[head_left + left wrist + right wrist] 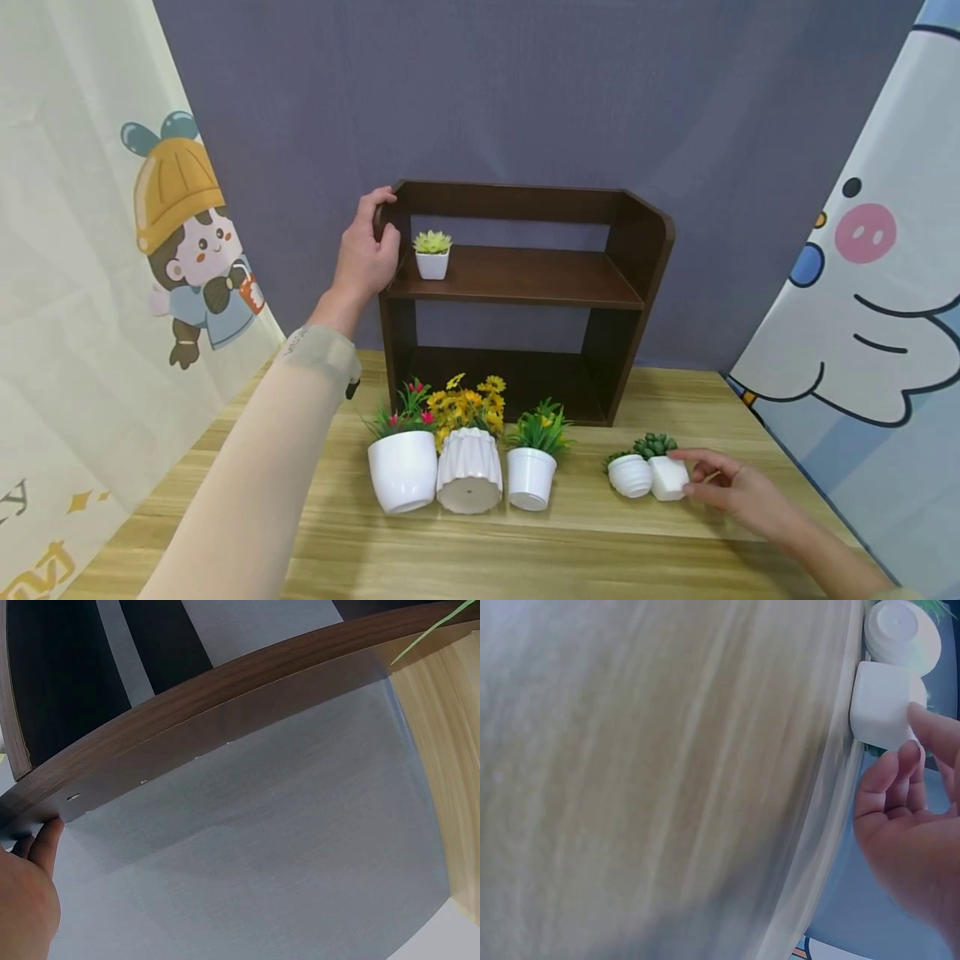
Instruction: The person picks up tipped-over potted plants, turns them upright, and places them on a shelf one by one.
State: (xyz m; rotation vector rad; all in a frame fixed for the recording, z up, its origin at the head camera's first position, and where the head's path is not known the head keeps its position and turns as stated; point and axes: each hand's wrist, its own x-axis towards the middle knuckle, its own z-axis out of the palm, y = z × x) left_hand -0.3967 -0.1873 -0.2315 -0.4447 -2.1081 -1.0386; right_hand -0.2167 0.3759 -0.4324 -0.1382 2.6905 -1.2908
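A dark brown two-tier shelf (525,279) stands at the back of the wooden table (570,550). My left hand (372,242) grips its top left corner, fingers curled over the edge; the left wrist view shows the hand (30,892) against the shelf's side panel (225,705). A small square white pot with a green succulent (432,255) sits on the upper board at the left. My right hand (720,483) reaches to a square white succulent pot (667,477) on the table. In the right wrist view the fingertips (930,720) touch the pot (881,705), without closing round it.
A small round ribbed pot (630,475) touches the square one on its left. Three larger white pots with flowers (402,468) (469,467) (531,477) stand in a row before the shelf. Cartoon-printed curtains hang at the left (90,250) and right (862,292).
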